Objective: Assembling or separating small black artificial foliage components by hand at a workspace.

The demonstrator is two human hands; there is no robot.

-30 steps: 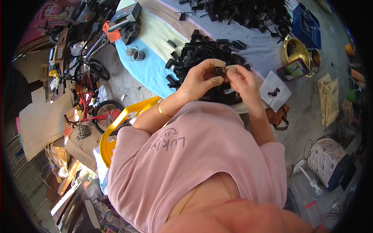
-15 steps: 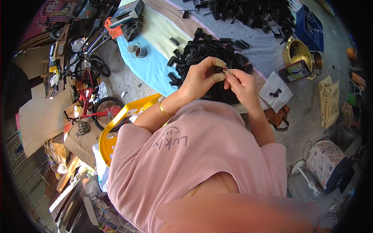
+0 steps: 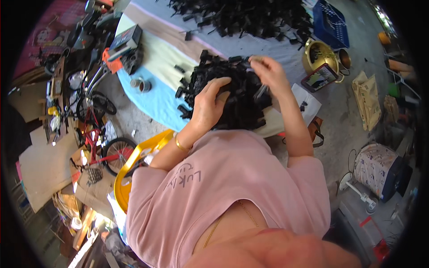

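A heap of small black plastic parts [image 3: 241,105] lies on the table in front of me. My left hand [image 3: 210,102] is over the heap's near left side, thumb and fingers apart, with nothing visible between them. My right hand [image 3: 270,76] is raised at the heap's far right edge. Its fingertips are drawn together beside the black parts; whatever is in them is too small and blurred to make out. To the right of the heap, partly behind my right forearm, a white sheet [image 3: 314,103] carries a few tiny dark pieces [image 3: 304,106].
A larger black heap [image 3: 250,18] spreads across the far table. At right are a blue basket [image 3: 328,29], a brass-coloured pot [image 3: 308,58] and a phone [image 3: 319,78]. Cups [image 3: 142,85] and a box [image 3: 126,41] stand left. A yellow chair [image 3: 123,183] is beside me.
My hands have parted from their pinch together. The left has dropped lower over the heap, and the right has moved up and away. The whole view has shifted and turned a little.
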